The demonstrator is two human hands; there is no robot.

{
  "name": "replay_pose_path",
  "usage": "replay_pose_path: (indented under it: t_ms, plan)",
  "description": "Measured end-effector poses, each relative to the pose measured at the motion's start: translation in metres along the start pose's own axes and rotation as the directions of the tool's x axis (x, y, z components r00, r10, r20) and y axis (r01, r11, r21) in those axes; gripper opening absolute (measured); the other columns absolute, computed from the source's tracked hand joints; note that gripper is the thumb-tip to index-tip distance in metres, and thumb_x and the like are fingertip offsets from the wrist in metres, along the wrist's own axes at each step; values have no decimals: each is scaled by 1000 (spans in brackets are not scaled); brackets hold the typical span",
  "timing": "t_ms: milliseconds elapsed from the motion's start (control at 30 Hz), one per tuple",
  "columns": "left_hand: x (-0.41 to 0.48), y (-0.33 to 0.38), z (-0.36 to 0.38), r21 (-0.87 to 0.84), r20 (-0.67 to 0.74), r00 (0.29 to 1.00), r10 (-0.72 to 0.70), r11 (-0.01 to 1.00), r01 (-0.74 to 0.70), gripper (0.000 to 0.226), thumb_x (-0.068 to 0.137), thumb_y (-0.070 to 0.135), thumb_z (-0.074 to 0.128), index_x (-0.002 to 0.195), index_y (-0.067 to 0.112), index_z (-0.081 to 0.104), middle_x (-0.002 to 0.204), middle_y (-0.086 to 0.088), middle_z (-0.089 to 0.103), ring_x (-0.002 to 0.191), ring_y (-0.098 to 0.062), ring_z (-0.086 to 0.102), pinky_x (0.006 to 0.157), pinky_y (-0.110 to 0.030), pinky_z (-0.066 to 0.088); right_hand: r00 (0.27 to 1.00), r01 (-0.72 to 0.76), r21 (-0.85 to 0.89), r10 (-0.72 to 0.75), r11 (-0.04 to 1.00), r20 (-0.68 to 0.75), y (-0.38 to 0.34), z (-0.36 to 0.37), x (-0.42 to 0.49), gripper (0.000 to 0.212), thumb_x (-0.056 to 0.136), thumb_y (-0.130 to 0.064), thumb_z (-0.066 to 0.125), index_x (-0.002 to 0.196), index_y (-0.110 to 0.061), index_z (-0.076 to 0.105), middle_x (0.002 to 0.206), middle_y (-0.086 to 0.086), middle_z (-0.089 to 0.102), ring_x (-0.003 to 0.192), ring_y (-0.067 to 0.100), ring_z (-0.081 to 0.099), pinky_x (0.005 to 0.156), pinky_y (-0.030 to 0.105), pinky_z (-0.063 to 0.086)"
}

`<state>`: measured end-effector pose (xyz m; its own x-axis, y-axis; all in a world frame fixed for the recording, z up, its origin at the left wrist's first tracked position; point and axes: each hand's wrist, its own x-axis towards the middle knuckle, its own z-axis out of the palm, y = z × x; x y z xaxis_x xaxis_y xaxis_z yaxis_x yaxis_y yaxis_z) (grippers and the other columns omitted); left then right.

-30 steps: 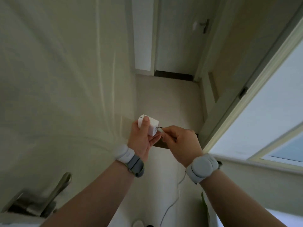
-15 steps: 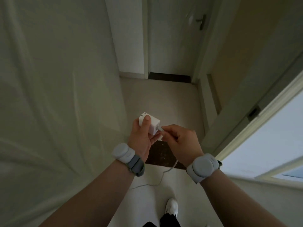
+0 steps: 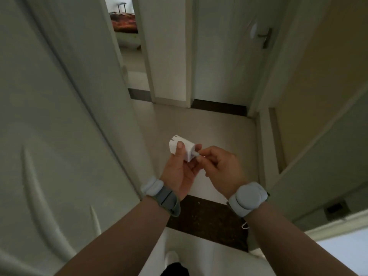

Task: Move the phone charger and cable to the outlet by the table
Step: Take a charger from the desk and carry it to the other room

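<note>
White and squarish, the phone charger [image 3: 180, 148] sits in the left hand [image 3: 179, 172], thumb pressed on its near face and the other fingers curled behind, so that grip is clamped on the charger. Two short slots show on its far top edge. The right hand [image 3: 221, 170] meets it from the right, thumb and forefinger pinched together on the white cable plug [image 3: 197, 154] at the charger's side; whether the plug is fully seated cannot be told. Most of the cable is hidden behind the right hand and forearm; only a small white loop of cable [image 3: 245, 226] shows below the right wrist. Each wrist carries a pale grey band [image 3: 247, 198].

Both hands are held over a beige tiled floor [image 3: 199, 124] in a narrow hallway. A pale embossed door [image 3: 59, 126] fills the left side close beside the left forearm, and another door leaf [image 3: 322, 166] angles in from the right, leaving a slim lane of open floor ahead. A dark threshold strip [image 3: 207, 224] crosses under the wrists. Ahead, a closed door with a lever handle [image 3: 265, 37] ends the hall, and to its left an open doorway [image 3: 127, 36] shows a patch of reddish fabric, too small to identify. A white shoe [image 3: 172, 257] is partly cut off at the bottom edge. No outlet or table is in view.
</note>
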<state>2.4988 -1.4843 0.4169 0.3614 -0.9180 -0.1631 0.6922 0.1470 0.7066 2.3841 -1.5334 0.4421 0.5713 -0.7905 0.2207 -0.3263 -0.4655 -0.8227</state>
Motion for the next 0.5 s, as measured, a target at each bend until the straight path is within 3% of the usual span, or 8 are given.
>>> replay_pose_path:
  t_ms: [67, 167, 233, 300, 400, 500]
  plan:
    - [32, 1, 6, 15, 34, 999, -38, 999, 37, 36, 78, 43, 53, 95, 12, 57, 88, -8, 64, 76, -18, 67, 68, -30, 56, 1000, -26, 29, 25, 999, 18, 16, -2, 29, 11, 84, -33, 62, 95, -31, 63, 69, -9, 69, 60, 5, 64, 63, 28, 55]
    - [98, 21, 7, 74, -32, 998, 47, 996, -45, 14, 81, 24, 60, 89, 15, 54, 80, -6, 59, 67, -15, 66, 66, -31, 58, 984, -126, -45, 130, 991, 124, 55, -5, 80, 20, 84, -35, 62, 102, -31, 56, 63, -5, 60, 57, 10, 57, 57, 25, 47]
    - [157, 45, 3, 89, -121, 983, 136, 988, -126, 13, 86, 12, 58, 95, 16, 49, 78, -4, 57, 60, -12, 64, 64, -31, 58, 957, -182, -174, 215, 968, 197, 94, -7, 126, 16, 86, -27, 59, 102, -27, 54, 66, -8, 54, 60, 10, 53, 57, 21, 44]
    - [190, 67, -6, 226, -176, 949, 263, 949, -221, 23, 85, 7, 59, 101, 19, 47, 78, -2, 55, 57, -13, 58, 57, -29, 56, 927, -223, -313, 300, 923, 224, 123, -10, 149, 7, 88, -23, 55, 94, -27, 55, 72, -8, 54, 67, 13, 54, 55, 14, 38]
    - [256, 96, -20, 627, -137, 867, 479, 720, -298, 41, 80, 8, 67, 111, 23, 44, 91, -3, 55, 74, -20, 56, 59, -31, 53, 912, -242, -388, 344, 890, 222, 157, -15, 209, 8, 89, -24, 53, 89, -22, 61, 82, -1, 59, 76, 16, 55, 57, 15, 36]
    - [309, 109, -14, 811, 42, 867, 496, 490, -320, 55, 76, 14, 72, 119, 28, 41, 101, 8, 55, 87, -7, 58, 73, -19, 54, 954, -216, -181, 247, 960, 171, 155, -19, 273, 10, 86, -16, 58, 94, -20, 63, 73, -1, 56, 69, 14, 53, 60, 14, 39]
